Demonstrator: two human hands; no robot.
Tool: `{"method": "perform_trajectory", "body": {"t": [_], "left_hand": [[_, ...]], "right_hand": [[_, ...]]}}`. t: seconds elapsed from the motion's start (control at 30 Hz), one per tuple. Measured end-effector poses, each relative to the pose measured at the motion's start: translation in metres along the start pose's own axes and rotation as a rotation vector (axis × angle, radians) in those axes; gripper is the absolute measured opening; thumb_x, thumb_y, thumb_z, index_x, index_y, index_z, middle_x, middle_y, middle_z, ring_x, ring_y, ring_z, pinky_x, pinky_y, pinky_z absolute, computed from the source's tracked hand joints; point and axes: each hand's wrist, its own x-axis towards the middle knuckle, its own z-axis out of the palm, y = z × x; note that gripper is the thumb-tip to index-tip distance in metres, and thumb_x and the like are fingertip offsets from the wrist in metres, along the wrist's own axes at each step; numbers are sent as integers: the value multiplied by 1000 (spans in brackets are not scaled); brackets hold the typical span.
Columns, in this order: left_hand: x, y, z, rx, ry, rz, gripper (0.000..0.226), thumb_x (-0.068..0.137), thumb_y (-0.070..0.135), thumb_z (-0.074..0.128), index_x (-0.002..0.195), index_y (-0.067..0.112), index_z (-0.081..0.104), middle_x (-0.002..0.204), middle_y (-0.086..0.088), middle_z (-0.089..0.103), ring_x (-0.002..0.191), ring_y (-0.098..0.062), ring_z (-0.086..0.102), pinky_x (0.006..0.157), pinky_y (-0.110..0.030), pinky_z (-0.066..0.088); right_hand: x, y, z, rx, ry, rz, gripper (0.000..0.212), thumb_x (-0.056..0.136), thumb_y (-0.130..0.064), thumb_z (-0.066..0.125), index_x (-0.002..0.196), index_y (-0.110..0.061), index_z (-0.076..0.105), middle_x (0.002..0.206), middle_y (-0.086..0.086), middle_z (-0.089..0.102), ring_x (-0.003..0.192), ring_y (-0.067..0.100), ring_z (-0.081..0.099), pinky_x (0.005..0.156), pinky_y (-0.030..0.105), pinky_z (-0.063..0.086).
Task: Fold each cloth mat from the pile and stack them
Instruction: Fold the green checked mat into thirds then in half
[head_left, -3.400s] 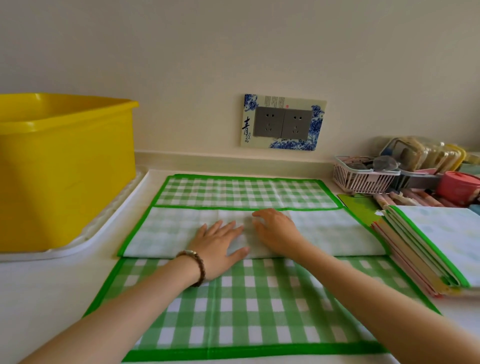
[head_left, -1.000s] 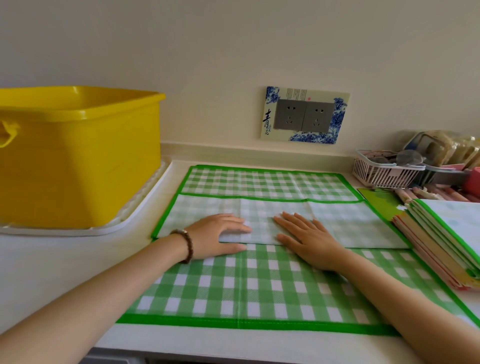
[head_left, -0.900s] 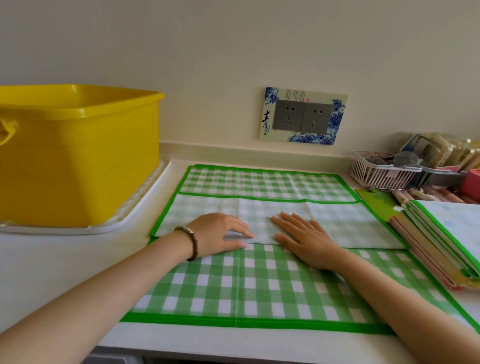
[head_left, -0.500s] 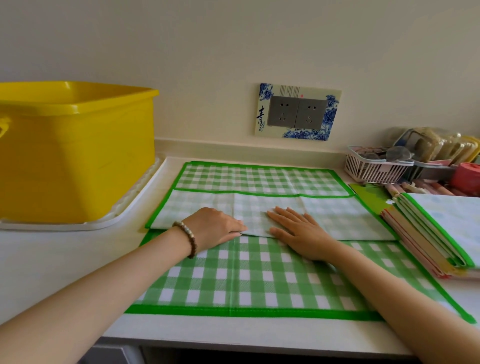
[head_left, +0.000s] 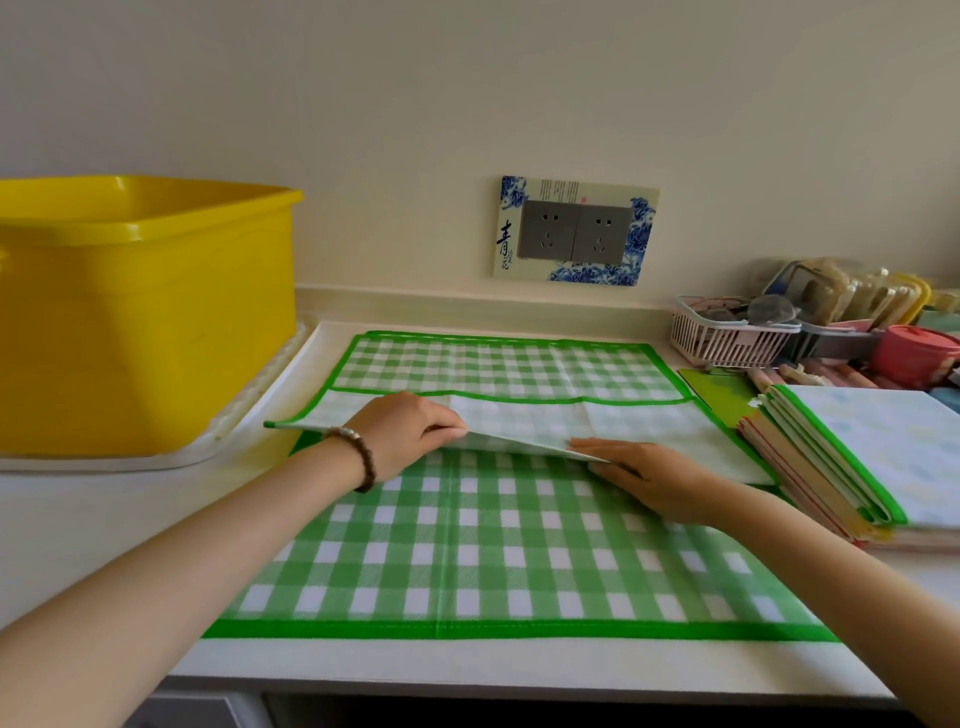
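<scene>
Your left hand (head_left: 402, 434) has its fingers (head_left: 441, 426) pinched on the near edge of the folded-over flap of the green checked mat (head_left: 493, 540), lifting it off the layer below, so the flap's left end floats clear of the bench (head_left: 78, 519). Your right hand (head_left: 654, 480) lies flat and released, fingers (head_left: 597, 452) spread just under the raised edge, pressing the lower layer down. Looks to me like an anchor so the mat doesn't slide while the other hand pulls the flap over for the next fold.

The mat itself lies spread on the bench right under both hands, its far part already doubled toward you.

Just right of your right fingers sits the stack of mats (head_left: 831, 467), edges lined up. Further right and back, a small white basket (head_left: 727, 338) holds bits I can't make out. Well left of your left fingers, the big yellow tub (head_left: 145, 312) stands on a white tray (head_left: 249, 415); can't see inside it.
</scene>
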Motion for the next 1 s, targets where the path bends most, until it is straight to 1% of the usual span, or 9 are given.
{"method": "perform_trajectory", "body": {"t": [0.13,0.23,0.37,0.43,0.5,0.63,0.7,0.8,1.0], "left_hand": [[1,5,-14,-62,-23,-9,29,95,34,49,114,21,67,116,8,66,102,-7,61,93,-24,46],[2,12,-30,-169,-117,-13,24,92,31,54,107,21,70,104,8,70,87,-2,63,83,-14,47],[0,14,-53,-283,-380,-27,25,86,44,58,94,26,72,71,26,67,61,13,54,66,-6,40],[-1,10,-62,-288,-474,-43,41,74,66,58,90,32,74,85,14,72,73,-1,56,77,-20,46],[-1,10,-67,-290,-525,-74,39,72,65,58,88,34,74,85,18,70,74,-1,57,80,-23,43],[5,17,-56,-146,-249,-105,24,85,38,64,107,29,68,71,27,63,73,11,59,81,-18,46],[3,27,-44,-100,-74,-63,34,86,33,64,120,31,60,100,21,66,97,7,58,93,-18,42],[-4,42,-24,-119,-138,26,39,91,42,53,129,37,51,136,19,48,123,2,42,105,-21,29],[2,36,15,23,-342,-16,60,89,66,29,143,41,28,152,16,27,139,-8,27,116,-36,20]], "right_hand": [[-12,-1,-21,38,24,41,29,97,-35,44,123,-33,58,113,-8,66,90,0,60,80,17,48],[-23,-13,-51,68,-69,24,21,90,-49,44,92,-40,63,67,-13,57,48,-2,44,50,9,35],[-35,-23,-81,160,-331,35,31,83,-53,50,84,-32,73,73,-14,69,65,-2,57,68,11,42],[-36,-25,-89,286,-447,-12,24,87,-41,56,82,-26,74,80,-2,72,73,4,63,73,11,45],[-33,-24,-93,335,-421,-48,24,84,-38,62,89,-18,72,75,-1,66,69,8,57,67,14,45],[-10,-12,-82,192,-189,-30,24,74,-52,66,81,-29,71,66,-9,59,60,4,47,62,16,39],[2,-6,-73,136,-108,-14,16,75,-48,69,78,-33,71,69,-14,65,60,-2,52,64,15,42],[19,2,-59,138,-42,11,8,80,-38,70,82,-31,73,79,-10,71,66,-1,59,67,13,47],[46,17,-36,156,60,30,10,83,-32,70,89,-25,73,89,-9,72,75,-2,62,67,7,45]]}}
